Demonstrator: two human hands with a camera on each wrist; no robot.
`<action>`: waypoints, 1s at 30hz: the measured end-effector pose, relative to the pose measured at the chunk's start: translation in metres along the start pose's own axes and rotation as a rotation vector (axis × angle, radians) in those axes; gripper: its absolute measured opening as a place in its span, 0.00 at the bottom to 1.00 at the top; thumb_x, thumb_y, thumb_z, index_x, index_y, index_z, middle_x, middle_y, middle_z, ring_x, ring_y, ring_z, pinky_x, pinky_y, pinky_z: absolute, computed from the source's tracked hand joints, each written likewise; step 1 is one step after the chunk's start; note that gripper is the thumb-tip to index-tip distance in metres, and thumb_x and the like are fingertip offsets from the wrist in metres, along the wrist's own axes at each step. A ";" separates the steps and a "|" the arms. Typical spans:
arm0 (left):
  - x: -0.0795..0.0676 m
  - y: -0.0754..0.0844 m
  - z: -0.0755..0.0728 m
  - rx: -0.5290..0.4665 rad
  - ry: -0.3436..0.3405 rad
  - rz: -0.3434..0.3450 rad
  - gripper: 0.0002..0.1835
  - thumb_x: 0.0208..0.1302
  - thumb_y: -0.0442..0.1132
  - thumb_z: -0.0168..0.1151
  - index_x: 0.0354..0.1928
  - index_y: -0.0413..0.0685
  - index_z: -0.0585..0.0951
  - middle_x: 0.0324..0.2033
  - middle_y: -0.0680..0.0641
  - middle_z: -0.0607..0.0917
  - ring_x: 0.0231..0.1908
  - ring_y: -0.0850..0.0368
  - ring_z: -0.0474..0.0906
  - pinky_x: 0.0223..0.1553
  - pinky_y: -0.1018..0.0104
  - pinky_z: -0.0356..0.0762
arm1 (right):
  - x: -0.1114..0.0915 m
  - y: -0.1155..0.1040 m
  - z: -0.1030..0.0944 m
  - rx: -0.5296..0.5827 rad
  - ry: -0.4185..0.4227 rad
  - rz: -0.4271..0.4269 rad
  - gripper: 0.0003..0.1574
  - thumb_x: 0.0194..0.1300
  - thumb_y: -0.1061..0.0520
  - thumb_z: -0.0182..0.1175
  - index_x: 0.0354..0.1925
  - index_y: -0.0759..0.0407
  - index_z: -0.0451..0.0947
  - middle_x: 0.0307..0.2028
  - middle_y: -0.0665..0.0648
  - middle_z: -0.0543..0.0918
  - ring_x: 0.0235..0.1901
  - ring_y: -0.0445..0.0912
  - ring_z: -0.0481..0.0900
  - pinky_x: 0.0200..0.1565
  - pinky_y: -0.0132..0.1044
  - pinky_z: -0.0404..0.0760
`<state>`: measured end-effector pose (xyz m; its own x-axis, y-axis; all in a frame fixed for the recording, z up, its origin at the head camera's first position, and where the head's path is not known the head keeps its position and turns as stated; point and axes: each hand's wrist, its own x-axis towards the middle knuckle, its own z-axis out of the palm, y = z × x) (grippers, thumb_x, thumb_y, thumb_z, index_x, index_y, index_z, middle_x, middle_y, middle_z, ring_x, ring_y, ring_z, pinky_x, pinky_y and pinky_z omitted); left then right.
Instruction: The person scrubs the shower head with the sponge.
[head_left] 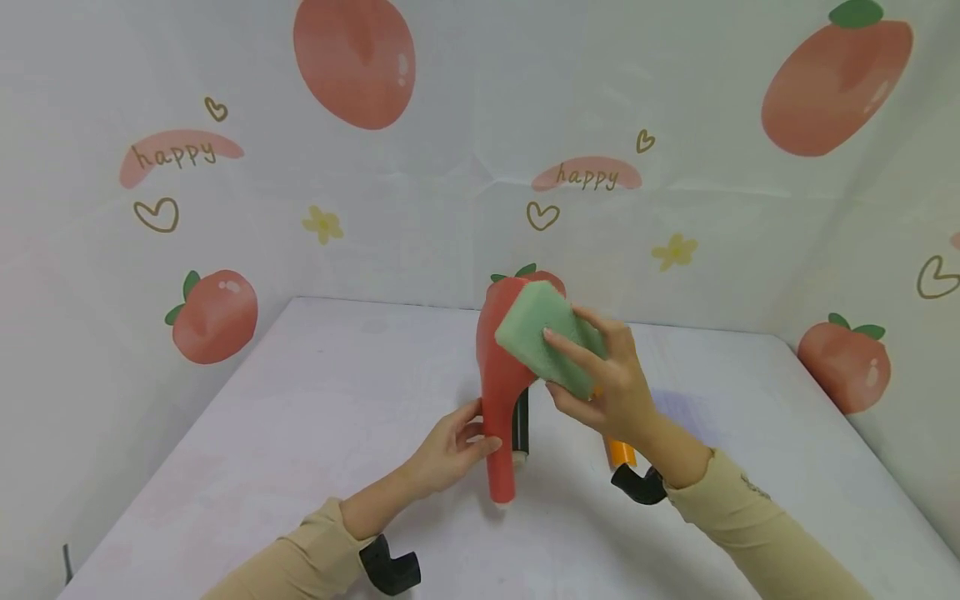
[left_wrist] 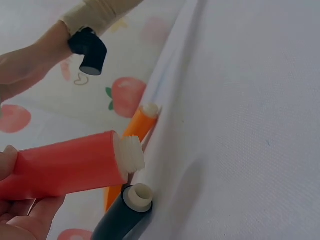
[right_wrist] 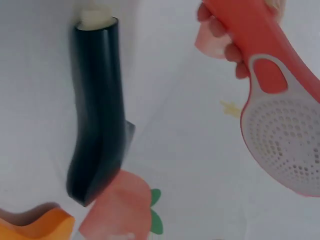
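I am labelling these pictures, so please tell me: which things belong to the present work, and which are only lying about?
In the job:
red plastic shower head with perforated white face, in the left hand
green block-shaped foam sponge, in the right hand

Apparently just lying about:
dark curved plastic handle
orange tubular plastic handle

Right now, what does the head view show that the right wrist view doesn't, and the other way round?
Only the head view shows the green sponge and the right hand gripping it. Only the right wrist view shows the pale, perforated face of the red shower head. Both share the red shower head, the left hand holding it, a dark handle and an orange object.
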<state>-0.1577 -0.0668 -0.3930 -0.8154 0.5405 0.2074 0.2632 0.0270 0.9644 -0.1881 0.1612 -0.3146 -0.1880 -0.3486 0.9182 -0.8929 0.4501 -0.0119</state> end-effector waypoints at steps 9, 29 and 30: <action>0.001 0.002 -0.002 0.078 0.090 0.050 0.31 0.62 0.29 0.58 0.65 0.33 0.60 0.57 0.33 0.70 0.52 0.40 0.74 0.51 0.64 0.79 | 0.005 0.002 -0.008 0.115 -0.005 0.181 0.26 0.63 0.41 0.54 0.57 0.48 0.75 0.57 0.70 0.67 0.56 0.51 0.65 0.44 0.36 0.62; -0.001 0.000 -0.004 0.263 0.285 0.144 0.30 0.57 0.26 0.60 0.63 0.35 0.65 0.51 0.37 0.75 0.48 0.44 0.75 0.49 0.58 0.80 | 0.011 0.009 -0.024 0.219 -0.113 0.280 0.34 0.53 0.61 0.58 0.60 0.60 0.70 0.59 0.71 0.66 0.54 0.42 0.67 0.48 0.28 0.69; -0.002 0.000 -0.004 0.277 0.306 0.144 0.30 0.57 0.25 0.60 0.63 0.35 0.66 0.50 0.38 0.76 0.47 0.44 0.75 0.48 0.58 0.80 | 0.010 0.009 -0.025 0.222 -0.122 0.285 0.34 0.51 0.62 0.58 0.60 0.61 0.70 0.59 0.71 0.67 0.54 0.42 0.67 0.48 0.28 0.70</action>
<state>-0.1585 -0.0711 -0.3931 -0.8645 0.2822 0.4158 0.4796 0.2163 0.8504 -0.1878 0.1822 -0.2955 -0.4773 -0.3367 0.8117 -0.8620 0.3589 -0.3580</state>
